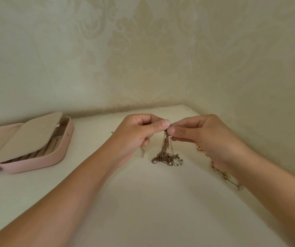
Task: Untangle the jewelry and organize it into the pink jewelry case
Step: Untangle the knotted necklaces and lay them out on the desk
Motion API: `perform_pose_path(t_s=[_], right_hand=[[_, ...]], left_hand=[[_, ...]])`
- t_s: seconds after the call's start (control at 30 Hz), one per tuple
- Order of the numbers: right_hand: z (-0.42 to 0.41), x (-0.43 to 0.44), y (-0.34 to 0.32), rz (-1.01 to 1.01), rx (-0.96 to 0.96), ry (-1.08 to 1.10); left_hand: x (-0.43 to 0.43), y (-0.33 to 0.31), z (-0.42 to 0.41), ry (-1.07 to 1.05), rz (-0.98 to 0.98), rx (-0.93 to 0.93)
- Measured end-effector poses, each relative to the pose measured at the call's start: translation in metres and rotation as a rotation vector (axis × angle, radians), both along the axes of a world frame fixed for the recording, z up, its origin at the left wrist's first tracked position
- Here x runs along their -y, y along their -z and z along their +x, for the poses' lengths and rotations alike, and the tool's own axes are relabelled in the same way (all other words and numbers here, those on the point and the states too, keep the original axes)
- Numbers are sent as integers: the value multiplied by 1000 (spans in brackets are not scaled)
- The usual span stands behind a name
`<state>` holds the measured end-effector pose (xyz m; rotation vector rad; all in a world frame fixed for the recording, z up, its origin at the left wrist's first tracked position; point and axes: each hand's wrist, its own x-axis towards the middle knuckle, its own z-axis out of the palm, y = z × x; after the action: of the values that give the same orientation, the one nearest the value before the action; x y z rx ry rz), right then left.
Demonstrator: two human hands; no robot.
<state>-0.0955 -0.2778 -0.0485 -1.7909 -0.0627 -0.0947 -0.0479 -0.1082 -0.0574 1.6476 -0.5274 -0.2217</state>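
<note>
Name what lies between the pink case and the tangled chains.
Head view: the left hand, pinching the tangled chains, a thin loose chain under it, then table.

Both forearms bare, reaching in from near edge of table [143, 202] & converging toward its far right corner. L hand [137, 134] raised off the top, thumb + index pinching top of chain tangle [167, 148], other fingers curled under. R hand [209, 136] level w/ it, thumb + index pinching same spot, tips of both hands touching. R wrist nearer right edge.
</note>
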Motion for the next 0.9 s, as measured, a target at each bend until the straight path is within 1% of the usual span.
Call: perform_pose_path(t_s=[0.07, 0.1, 0.17, 0.27, 0.37, 0.43, 0.5, 0.53, 0.63, 0.7, 0.73, 0.77, 0.8, 0.87, 0.9], right_hand=[[1, 1, -3, -9, -8, 46], [0, 1, -3, -71, 29, 81], [-1, -1, -3, -265, 157, 150], [-4, -5, -2, -484, 326, 182], [-3, -4, 0, -582, 421, 231], [-3, -6, 0, -608, 426, 231], [-3, -6, -1, -536, 332, 168], [-2, -3, -4, -434, 240, 109], [2, 12, -12, 29, -71, -175], [5, 20, -14, 327, -175, -314], [6, 22, -15, 432, -194, -347], [6, 24, -15, 501, -197, -363], [7, 25, -14, 524, -188, -364], [8, 26, -14, 452, -151, -315], [9, 26, -13, 421, -137, -279]], left_hand=[[-1, 2, 1, 29, 55, -14], [0, 3, 1, 63, 81, -22], [1, 5, 0, 139, 85, -56], [2, 4, -1, 213, 4, -128], [2, 4, -1, 231, -33, -162], [2, 5, -1, 223, -37, -165], [3, 6, -2, 177, -30, -145], [3, 6, -2, 139, -27, -135], [2, 8, 1, 50, 18, -98], [1, 10, 1, 30, 39, -94], [1, 12, 1, 26, 35, -94], [2, 13, 2, 21, 26, -92], [2, 14, 2, 19, 13, -95], [2, 15, 3, 37, -60, -139], [2, 14, 4, 53, -120, -189]])
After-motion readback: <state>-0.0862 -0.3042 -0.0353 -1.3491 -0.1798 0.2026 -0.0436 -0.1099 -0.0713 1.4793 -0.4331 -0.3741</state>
